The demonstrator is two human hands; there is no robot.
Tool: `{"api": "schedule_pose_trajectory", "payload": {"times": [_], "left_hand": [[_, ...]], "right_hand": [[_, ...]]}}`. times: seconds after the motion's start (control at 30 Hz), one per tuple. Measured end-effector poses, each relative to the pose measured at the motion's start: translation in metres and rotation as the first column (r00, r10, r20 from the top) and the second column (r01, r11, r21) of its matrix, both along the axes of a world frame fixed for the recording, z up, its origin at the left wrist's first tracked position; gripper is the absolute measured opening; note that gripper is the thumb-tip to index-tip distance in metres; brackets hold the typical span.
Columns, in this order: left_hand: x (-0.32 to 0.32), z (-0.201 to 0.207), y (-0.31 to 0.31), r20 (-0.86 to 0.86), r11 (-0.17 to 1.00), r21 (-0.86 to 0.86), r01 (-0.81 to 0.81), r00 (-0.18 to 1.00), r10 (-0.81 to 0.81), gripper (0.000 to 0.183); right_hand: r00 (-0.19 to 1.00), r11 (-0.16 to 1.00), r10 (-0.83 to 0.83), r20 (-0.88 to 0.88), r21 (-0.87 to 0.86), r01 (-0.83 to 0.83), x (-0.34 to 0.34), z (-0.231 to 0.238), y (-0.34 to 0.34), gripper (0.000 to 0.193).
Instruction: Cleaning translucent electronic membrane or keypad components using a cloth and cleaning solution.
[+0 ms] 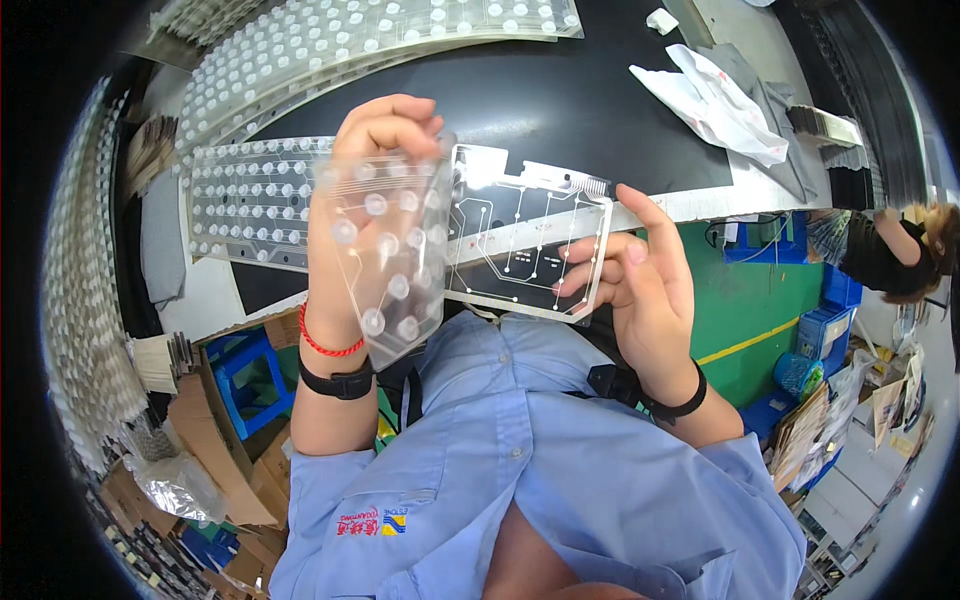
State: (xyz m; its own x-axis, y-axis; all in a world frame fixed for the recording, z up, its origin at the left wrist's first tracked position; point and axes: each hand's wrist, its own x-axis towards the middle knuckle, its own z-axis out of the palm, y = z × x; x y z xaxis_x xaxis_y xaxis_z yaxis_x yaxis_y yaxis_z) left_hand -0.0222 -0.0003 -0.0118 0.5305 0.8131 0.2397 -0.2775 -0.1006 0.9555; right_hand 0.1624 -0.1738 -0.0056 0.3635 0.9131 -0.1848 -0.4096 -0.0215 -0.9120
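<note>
My left hand is raised at the middle left, its fingers curled at the upper edge of a clear flexible sheet with round whitish domes. That sheet is blurred by motion and hangs in front of my palm and wrist. To its right is a transparent circuit sheet with thin white traces and dots. My right hand grips this sheet's right edge, with the index finger pointing up along the corner. The two sheets meet along a near-upright line; whether they are joined there I cannot tell.
A domed sheet lies on the black worktable at left, beside a large stack of domed sheets. A white plastic bag lies at the far right. Cardboard boxes stand lower left; another person is at right.
</note>
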Motion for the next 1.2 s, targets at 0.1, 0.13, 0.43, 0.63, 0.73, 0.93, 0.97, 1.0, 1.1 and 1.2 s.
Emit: {"api": "schedule_pose_trajectory", "payload": {"times": [0.1, 0.13, 0.43, 0.63, 0.73, 0.93, 0.97, 1.0, 1.1, 1.2], "left_hand": [[0.004, 0.003, -0.002, 0.047, 0.995, 0.078, -0.069, 0.997, 0.065, 0.049], [0.002, 0.001, -0.002, 0.098, 0.984, 0.144, -0.101, 0.991, 0.088, 0.048], [-0.035, 0.012, -0.021, 0.186, 0.591, 0.728, -0.347, 0.930, 0.317, 0.035], [-0.056, 0.013, -0.026, 0.189, 0.567, 0.764, -0.308, 0.947, 0.259, 0.014], [-0.065, 0.031, -0.020, 0.096, 0.744, 0.650, 0.155, 0.954, -0.283, 0.011], [-0.052, 0.073, -0.046, 0.105, 0.520, 0.288, 0.804, 0.513, -0.852, 0.021], [-0.053, 0.091, -0.042, 0.001, 0.462, 0.116, 0.879, 0.465, -0.885, 0.030], [-0.052, 0.101, -0.039, -0.092, 0.408, -0.074, 0.910, 0.402, -0.911, 0.041], [-0.037, 0.079, -0.048, 0.159, 0.544, 0.360, 0.758, 0.525, -0.836, 0.024], [-0.024, 0.051, -0.059, 0.315, 0.612, 0.545, 0.572, 0.537, -0.782, 0.018]], "right_hand": [[0.999, 0.999, 0.040, -0.029, 0.019, -0.040, -0.001, -0.003, -0.003, 0.054], [0.998, 0.999, 0.039, -0.055, 0.025, -0.038, -0.002, -0.003, -0.003, 0.055], [0.966, 0.987, 0.116, 0.233, -0.134, -0.087, 0.000, 0.025, 0.009, 0.038], [0.872, 0.998, 0.035, 0.488, 0.031, -0.057, 0.076, 0.091, 0.081, 0.033], [0.904, 0.987, 0.047, 0.425, 0.122, -0.108, 0.107, 0.118, 0.157, 0.033], [0.894, 0.954, 0.193, 0.405, 0.135, -0.267, 0.161, 0.130, 0.305, 0.036], [0.897, 0.960, 0.169, 0.409, 0.140, -0.244, 0.165, 0.133, 0.318, 0.035], [0.900, 0.963, 0.151, 0.408, 0.145, -0.227, 0.167, 0.133, 0.334, 0.034], [0.916, 0.968, 0.142, 0.376, 0.142, -0.209, 0.179, 0.133, 0.369, 0.030], [0.927, 0.974, 0.093, 0.364, 0.161, -0.161, 0.167, 0.139, 0.390, 0.026]]}}
